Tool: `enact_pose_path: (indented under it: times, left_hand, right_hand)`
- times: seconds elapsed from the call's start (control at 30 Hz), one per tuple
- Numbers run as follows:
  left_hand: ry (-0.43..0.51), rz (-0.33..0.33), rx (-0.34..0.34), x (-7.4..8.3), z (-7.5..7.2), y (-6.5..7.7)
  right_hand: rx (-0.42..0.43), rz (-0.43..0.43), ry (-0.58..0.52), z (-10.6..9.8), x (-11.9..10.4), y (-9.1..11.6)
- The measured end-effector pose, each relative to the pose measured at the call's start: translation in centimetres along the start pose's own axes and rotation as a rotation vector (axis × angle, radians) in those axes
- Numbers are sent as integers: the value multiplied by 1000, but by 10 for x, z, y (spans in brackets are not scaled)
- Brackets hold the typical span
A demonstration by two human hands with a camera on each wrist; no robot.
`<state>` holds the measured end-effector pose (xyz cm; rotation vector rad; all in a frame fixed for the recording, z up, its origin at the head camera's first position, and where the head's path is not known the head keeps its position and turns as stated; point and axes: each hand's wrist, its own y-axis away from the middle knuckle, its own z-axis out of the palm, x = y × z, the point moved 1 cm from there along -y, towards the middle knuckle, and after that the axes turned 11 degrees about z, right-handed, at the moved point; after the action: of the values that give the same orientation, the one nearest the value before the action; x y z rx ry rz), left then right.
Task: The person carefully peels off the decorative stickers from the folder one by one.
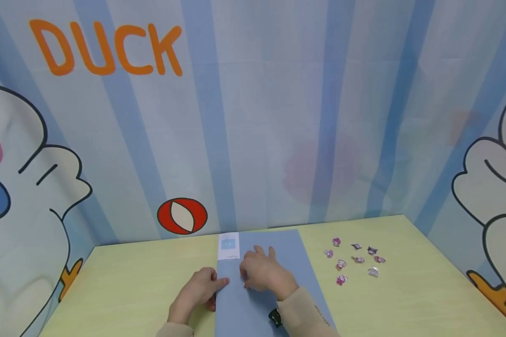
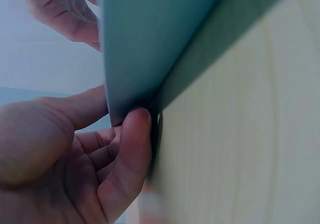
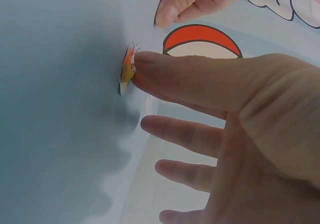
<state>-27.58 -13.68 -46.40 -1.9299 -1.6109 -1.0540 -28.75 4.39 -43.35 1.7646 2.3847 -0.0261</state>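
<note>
A flat blue folder-like sheet [image 1: 234,309] lies on the table, a white label [image 1: 228,252] at its far left corner. My left hand [image 1: 200,288] grips its left edge, thumb on top and fingers underneath; in the left wrist view the edge [image 2: 107,79] sits between them. Over the sheet, my right hand [image 1: 263,272] pinches a small colourful sticker [image 3: 128,70] between thumb and index finger, low against the blue surface. The index finger is mostly hidden behind the thumb [image 3: 200,79]. The other fingers of that hand are spread.
Several small pink and purple shiny stickers [image 1: 341,265] lie scattered on the pale yellow table [image 1: 409,299], right of the sheet. A striped curtain [image 1: 270,117] with cartoon ducks closes off the back and sides. A black object [image 1: 275,318] shows by the right sleeve.
</note>
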Motion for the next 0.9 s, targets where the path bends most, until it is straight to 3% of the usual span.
enact_pose_path:
  times: [0.9]
  left_hand:
    - [9, -10, 3, -2, 1, -3]
  right_hand:
    - [46, -14, 29, -6, 0, 3]
